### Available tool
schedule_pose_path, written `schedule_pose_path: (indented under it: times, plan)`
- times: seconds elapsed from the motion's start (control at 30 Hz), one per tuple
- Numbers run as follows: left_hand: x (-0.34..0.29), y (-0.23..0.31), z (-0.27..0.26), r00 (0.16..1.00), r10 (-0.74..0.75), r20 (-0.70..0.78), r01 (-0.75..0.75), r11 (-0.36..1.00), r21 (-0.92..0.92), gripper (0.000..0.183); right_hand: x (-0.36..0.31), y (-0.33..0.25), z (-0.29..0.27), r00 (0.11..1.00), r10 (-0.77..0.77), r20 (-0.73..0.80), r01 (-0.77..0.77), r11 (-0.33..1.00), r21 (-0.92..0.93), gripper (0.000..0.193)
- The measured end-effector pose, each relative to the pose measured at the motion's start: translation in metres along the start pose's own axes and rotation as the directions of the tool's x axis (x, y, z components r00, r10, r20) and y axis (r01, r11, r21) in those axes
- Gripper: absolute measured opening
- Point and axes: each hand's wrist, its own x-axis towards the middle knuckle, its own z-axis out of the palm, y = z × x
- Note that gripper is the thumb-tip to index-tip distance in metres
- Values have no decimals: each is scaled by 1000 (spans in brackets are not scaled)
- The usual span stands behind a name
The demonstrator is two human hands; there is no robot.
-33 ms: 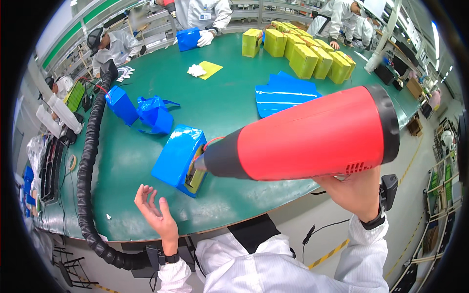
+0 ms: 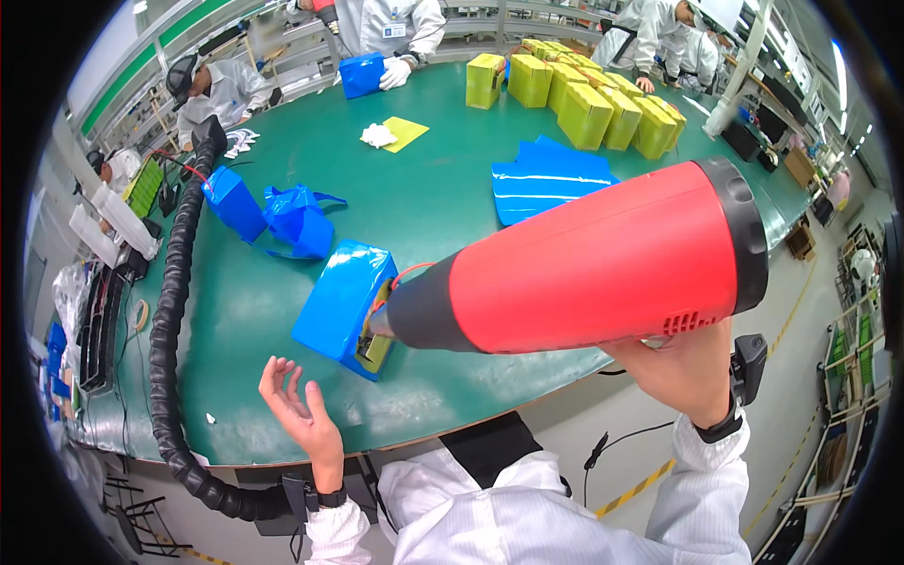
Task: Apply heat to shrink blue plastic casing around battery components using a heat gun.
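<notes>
My right hand (image 2: pixel 683 377) is closed round the lower part of a red and black heat gun (image 2: pixel 593 268), most of its fingers hidden by the gun body. The gun's nozzle points left at the open end of a blue-wrapped battery pack (image 2: pixel 341 297). Yellowish wrap and a red wire show at that end. Whether the nozzle touches the pack, I cannot tell. My left hand (image 2: pixel 303 414) holds nothing, its fingers loosely curled and apart, just in front of the pack's near side.
A black flexible hose (image 2: pixel 169 320) curves along the left. Behind the pack are another blue pack (image 2: pixel 234 202) and crumpled blue film (image 2: pixel 299 221). Flat blue sheets (image 2: pixel 551 179) and several yellow packs (image 2: pixel 584 118) lie farther right. Across the green table (image 2: pixel 424 207), a co-worker's gloved hand (image 2: pixel 395 73) holds a blue pack.
The heat gun has shifted slightly to the left, its nozzle dipping a little lower at the pack's open end. My left hand and the pack stay put.
</notes>
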Motion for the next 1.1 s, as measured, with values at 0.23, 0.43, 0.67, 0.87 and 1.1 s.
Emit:
schedule_pose_path:
  times: [0.23,0.43,0.67,0.87,1.1]
  plan:
    - [2,3,-3,997,-67,-34,65,997,-52,53,-7,11,6,968,-246,54,249,966,-62,40]
    - [0,0,-6,997,-74,-20,73,996,-58,51,-37,37,10,973,-151,173,131,984,118,32]
    - [4,3,-7,998,-66,-23,65,996,-60,51,-67,28,23,948,18,317,-5,999,-40,27]
    - [7,2,-14,998,-47,-31,46,999,-24,51,-81,34,35,916,114,385,-94,993,-71,23]
    - [12,4,-13,999,-41,-22,41,999,1,50,-84,30,48,989,28,148,-28,1000,2,18]
